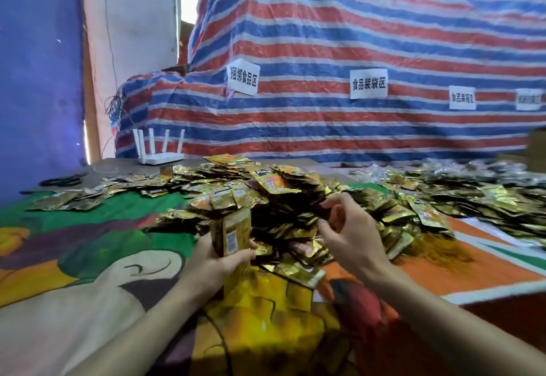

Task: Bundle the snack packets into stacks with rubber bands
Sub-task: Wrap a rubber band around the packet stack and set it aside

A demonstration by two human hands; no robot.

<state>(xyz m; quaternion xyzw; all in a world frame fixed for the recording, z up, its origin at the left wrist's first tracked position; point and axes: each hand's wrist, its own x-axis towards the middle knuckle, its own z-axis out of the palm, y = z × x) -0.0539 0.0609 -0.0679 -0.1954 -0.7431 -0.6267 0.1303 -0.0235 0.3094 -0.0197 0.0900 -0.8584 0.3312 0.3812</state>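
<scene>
Stack [235, 233] held at pile [283, 198]
The stack is clamped upright in the left grip [218, 260] at the pile's near edge; the right grip [348, 228] is curved apart over the pile.

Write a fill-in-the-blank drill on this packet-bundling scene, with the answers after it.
1. The person's ___ grip holds a stack of packets upright.
2. The right grip reaches into the loose pile of ___-coloured packets.
3. The router beyond the pile is ___.
4. The tarp behind is striped red, white and ___.
Missing words: left, gold, white, blue.
</scene>
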